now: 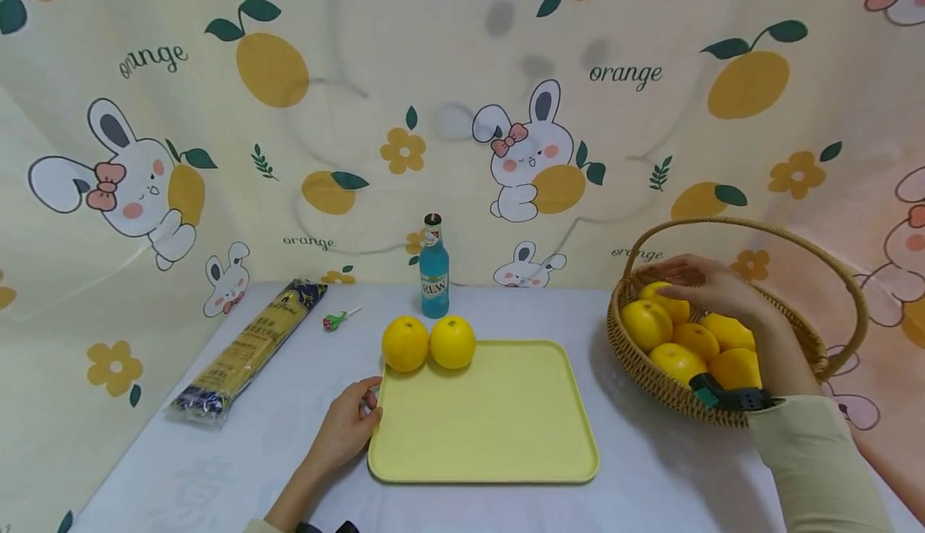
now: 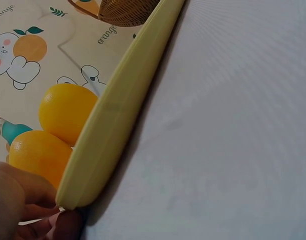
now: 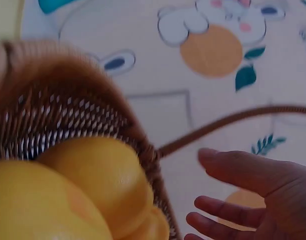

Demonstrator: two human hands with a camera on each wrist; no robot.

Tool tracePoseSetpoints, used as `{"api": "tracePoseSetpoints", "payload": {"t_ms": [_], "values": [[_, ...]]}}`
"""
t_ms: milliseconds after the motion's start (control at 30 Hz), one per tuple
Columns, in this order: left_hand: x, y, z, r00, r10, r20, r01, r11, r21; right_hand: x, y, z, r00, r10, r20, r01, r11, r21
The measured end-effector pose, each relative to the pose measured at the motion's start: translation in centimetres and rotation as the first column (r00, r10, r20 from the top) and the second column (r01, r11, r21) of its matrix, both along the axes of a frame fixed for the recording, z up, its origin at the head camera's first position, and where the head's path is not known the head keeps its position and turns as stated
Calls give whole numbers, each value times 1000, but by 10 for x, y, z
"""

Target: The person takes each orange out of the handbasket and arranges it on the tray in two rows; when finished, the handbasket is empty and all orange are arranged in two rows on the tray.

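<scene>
At the far left of the white surface [image 1: 217, 469] lies a long packet of noodles [image 1: 246, 350], running from near left to far right, with a small lollipop [image 1: 336, 321] just beyond its far end. Right of these the left hand [image 1: 348, 430] rests on the surface at the near left edge of the yellow tray [image 1: 491, 429]; its fingers are curled against the tray's rim, and the left wrist view shows the fingertips [image 2: 40, 220] pinching the tray's corner [image 2: 93, 165]. Two oranges [image 1: 429, 343] sit side by side, touching, in the far left corner of the tray. Just behind them, off the tray, a blue bottle [image 1: 434, 268] stands upright against the printed backdrop [image 1: 462, 115].

Well to the right of the tray stands a woven basket [image 1: 650, 372] with a tall arched handle [image 1: 795, 236], filled with more oranges [image 1: 679, 336]. The right hand [image 1: 711, 286] is inside the basket under the handle, laid over the orange at the far side [image 1: 668, 302], with the fingers loosely spread. The right wrist view shows those fingers [image 3: 242, 172] extended and apart beside the basket's rim, closed on nothing, with the nearest fruit [image 3: 98, 175] just below them.
</scene>
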State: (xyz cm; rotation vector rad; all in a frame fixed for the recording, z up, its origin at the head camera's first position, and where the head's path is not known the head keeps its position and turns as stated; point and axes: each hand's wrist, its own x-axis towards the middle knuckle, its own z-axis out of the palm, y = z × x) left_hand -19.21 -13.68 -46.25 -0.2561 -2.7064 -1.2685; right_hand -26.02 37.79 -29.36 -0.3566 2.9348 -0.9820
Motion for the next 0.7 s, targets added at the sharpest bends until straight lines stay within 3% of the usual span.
{"api": "tracePoseSetpoints", "payload": {"t_ms": [200, 333, 700], "values": [[-1, -1, 0, 1000, -9, -11, 9, 1000, -13, -8, 12, -13, 993, 85, 80, -84, 996, -11], [0, -1, 1, 1000, -13, -19, 12, 1000, -22, -10, 12, -20, 986, 113, 122, -118, 993, 33], [-1, -1, -1, 1000, -4, -3, 4, 1000, -20, -7, 16, -30, 972, 84, 220, -110, 988, 105]]}}
